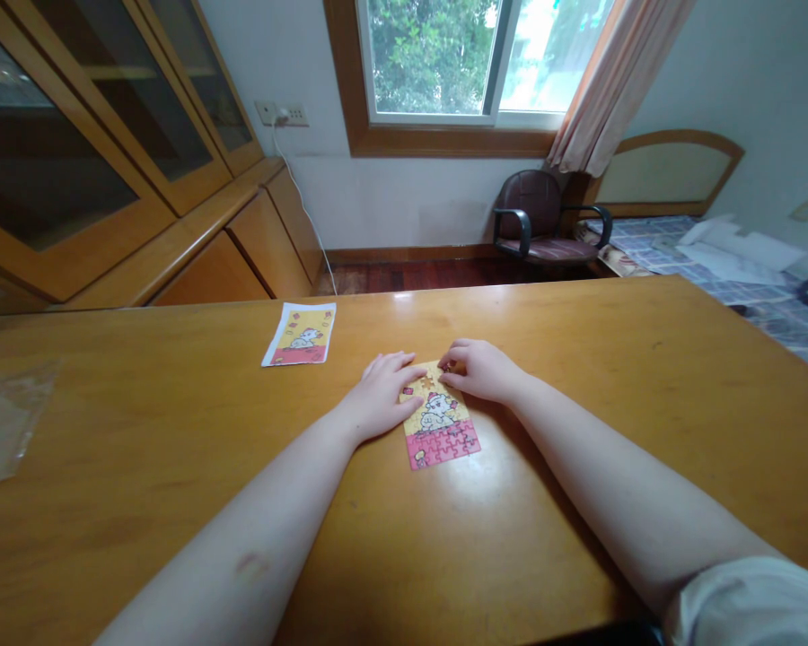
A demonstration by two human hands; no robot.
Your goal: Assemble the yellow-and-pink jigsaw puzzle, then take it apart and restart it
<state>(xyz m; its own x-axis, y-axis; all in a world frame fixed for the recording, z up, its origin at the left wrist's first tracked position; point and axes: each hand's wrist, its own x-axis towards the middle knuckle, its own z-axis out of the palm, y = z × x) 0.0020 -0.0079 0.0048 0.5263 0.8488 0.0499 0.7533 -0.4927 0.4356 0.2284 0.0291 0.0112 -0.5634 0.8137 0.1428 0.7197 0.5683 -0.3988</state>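
Note:
A small jigsaw puzzle (443,431) lies flat on the wooden table, showing a white cartoon animal on yellow above a pink band. Near its top is a gap where the tabletop shows through. My left hand (385,395) rests along the puzzle's left edge with its fingers stretched out, some over the upper left part. At the upper right corner my right hand (481,370) has thumb and fingers pinched around a puzzle piece (448,366), mostly covered by the fingertips. Whether that piece is lifted or sits in the puzzle, I cannot tell.
A printed picture card (303,334) with the same design lies farther back to the left. A clear plastic bag (10,422) is at the table's left side. Beyond the table (579,332) stand a cabinet (208,224), an armchair (539,220) and a bed (660,238).

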